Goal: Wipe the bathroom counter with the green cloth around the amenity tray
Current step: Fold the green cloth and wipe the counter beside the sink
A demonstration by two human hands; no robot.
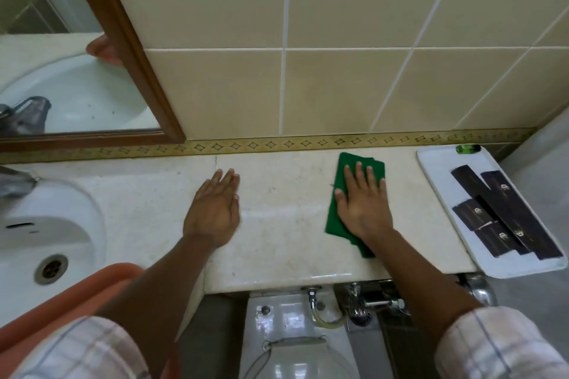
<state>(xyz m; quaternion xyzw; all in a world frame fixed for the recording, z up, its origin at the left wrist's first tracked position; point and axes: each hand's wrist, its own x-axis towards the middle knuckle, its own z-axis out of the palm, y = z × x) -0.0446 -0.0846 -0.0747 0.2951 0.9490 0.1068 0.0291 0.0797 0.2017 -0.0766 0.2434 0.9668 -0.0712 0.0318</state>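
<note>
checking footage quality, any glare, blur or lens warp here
Head view: wide-angle warp bends the cream marble counter and white amenity tray; soft glare along the counter's front edge; metal tap at left blurred; right hand on green cloth fairly sharp.

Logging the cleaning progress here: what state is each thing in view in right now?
Folded green cloth: flat on the counter, pressed under the right hand.
Right hand: open, palm down on the cloth.
Left hand: open, flat on the bare beige marble counter, holding nothing.
White rectangular amenity tray: at the counter's right end, overhanging the front edge, holding dark packets.
White sink basin: no water running.
</note>
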